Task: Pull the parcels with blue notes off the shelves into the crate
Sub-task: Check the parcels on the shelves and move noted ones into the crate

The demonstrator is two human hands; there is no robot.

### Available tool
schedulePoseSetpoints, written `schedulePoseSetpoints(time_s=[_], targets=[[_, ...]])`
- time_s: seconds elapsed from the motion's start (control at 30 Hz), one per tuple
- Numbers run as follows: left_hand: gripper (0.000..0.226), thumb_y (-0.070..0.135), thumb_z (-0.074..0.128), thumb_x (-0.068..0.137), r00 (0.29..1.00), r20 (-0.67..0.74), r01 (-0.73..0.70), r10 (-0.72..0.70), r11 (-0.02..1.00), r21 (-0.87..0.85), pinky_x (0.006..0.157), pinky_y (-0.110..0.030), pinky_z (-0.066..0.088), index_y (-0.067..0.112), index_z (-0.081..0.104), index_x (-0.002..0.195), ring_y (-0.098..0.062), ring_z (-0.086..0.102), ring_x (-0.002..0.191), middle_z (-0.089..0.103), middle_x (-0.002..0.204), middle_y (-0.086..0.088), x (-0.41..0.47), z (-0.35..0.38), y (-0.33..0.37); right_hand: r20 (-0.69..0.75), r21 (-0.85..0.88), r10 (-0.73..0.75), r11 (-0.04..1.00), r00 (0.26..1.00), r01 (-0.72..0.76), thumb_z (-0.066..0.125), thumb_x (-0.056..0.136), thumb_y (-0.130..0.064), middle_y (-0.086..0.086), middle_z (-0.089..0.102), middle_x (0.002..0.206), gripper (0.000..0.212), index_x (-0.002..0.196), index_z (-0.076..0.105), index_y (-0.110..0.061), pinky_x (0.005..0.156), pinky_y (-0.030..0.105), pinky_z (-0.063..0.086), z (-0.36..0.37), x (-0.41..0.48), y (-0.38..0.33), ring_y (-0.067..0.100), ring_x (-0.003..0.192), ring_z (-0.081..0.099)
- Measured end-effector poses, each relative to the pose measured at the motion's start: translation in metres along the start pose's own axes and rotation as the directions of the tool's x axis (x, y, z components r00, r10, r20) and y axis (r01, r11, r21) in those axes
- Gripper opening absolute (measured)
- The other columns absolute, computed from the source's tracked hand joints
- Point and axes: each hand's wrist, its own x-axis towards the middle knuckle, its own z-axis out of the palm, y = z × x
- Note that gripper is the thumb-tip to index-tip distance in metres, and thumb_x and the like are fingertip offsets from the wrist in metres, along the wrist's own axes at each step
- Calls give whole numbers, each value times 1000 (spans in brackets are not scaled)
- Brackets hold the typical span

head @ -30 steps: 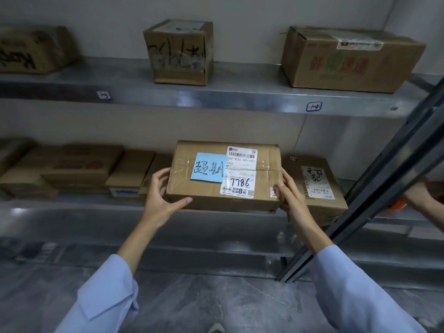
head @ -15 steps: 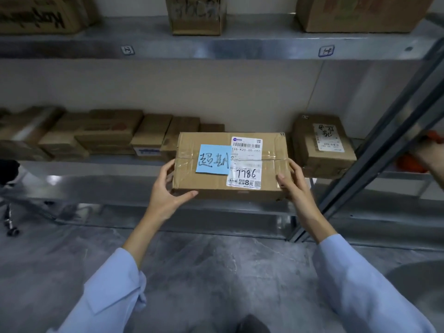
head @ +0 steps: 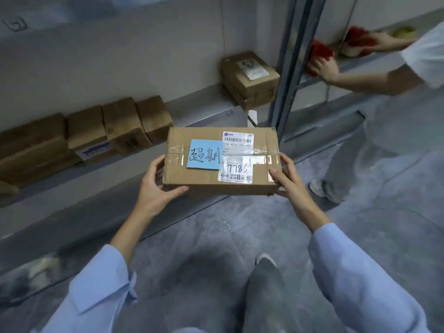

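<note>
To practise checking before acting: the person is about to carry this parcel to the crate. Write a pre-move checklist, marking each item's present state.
1. Square blue paper note on the brown cardboard parcel: ok.
2. Grip: left hand and right hand hold opposite ends: ok.
3. Parcel off the grey metal shelf: ok.
4. Location of the crate: cannot tell, not in view.
5. Route clear of the second person on the right: cannot tell.
</note>
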Motion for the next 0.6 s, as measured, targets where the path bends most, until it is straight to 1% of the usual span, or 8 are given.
schedulePoseSetpoints(time_s=[0.1, 0.17, 0.2, 0.3, 0.4, 0.47, 0.53, 0.6], targets=[[93, 18, 90, 64, 988, 146, -54, 53, 999, 1, 106, -40, 43, 29, 39, 142, -13, 42, 134, 47, 143, 5, -11, 17, -3, -132, 58, 53, 997, 990, -46, 54, 100, -28, -33, 63, 113, 41, 136, 39, -41, 67, 14, 51, -13, -58, 18, -9, 92, 64], [95, 22, 92, 61, 967, 235, -95, 96, 995, -15, 105, -33, 43, 29, 41, 141, -10, 45, 132, 50, 141, 6, -19, 34, 1, -216, 75, 83, 995, 973, -68, 54, 99, -28, -37, 63, 106, 40, 135, 39, -40, 66, 15, 53, -26, -96, 28, -10, 90, 64], [94, 23, 93, 61, 954, 278, -112, 114, 993, -24, 103, -28, 43, 30, 42, 140, -8, 46, 130, 52, 139, 8, -24, 45, 4, -260, 84, 97, 993, 961, -77, 55, 99, -29, -33, 64, 110, 41, 136, 40, -38, 68, 18, 54, -33, -115, 34, -8, 91, 64], [95, 23, 93, 58, 903, 400, -145, 157, 988, -62, 98, -16, 42, 28, 44, 139, -4, 49, 126, 54, 136, 9, -37, 83, 15, -381, 118, 143, 987, 913, -106, 55, 98, -29, -8, 61, 128, 45, 140, 38, -35, 67, 21, 56, -56, -169, 51, -2, 96, 63], [97, 24, 94, 55, 831, 517, -181, 205, 979, -97, 95, -11, 42, 25, 45, 138, 3, 50, 123, 55, 133, 12, -55, 126, 29, -477, 153, 177, 981, 861, -118, 55, 99, -29, -2, 58, 133, 44, 138, 36, -37, 68, 22, 57, -79, -221, 66, 3, 99, 63], [93, 18, 90, 58, 775, 587, -209, 233, 972, -109, 93, -8, 42, 20, 45, 139, 5, 51, 121, 55, 133, 11, -67, 156, 38, -538, 173, 201, 977, 818, -125, 55, 98, -29, -1, 57, 135, 45, 138, 35, -38, 73, 26, 57, -94, -256, 78, 6, 100, 62], [95, 18, 94, 58, 713, 653, -249, 255, 963, -104, 93, -10, 43, 20, 46, 139, -1, 52, 123, 56, 134, 7, -79, 185, 46, -598, 206, 226, 970, 769, -125, 56, 98, -28, -3, 56, 137, 46, 136, 34, -42, 76, 31, 57, -110, -290, 91, 5, 100, 63], [97, 34, 92, 55, 644, 715, -285, 272, 953, -105, 98, -22, 45, 24, 45, 140, -8, 52, 126, 56, 137, 6, -93, 215, 55, -639, 245, 253, 962, 726, -119, 57, 97, -28, -9, 54, 139, 45, 130, 35, -49, 80, 34, 56, -124, -323, 102, 6, 105, 64]])
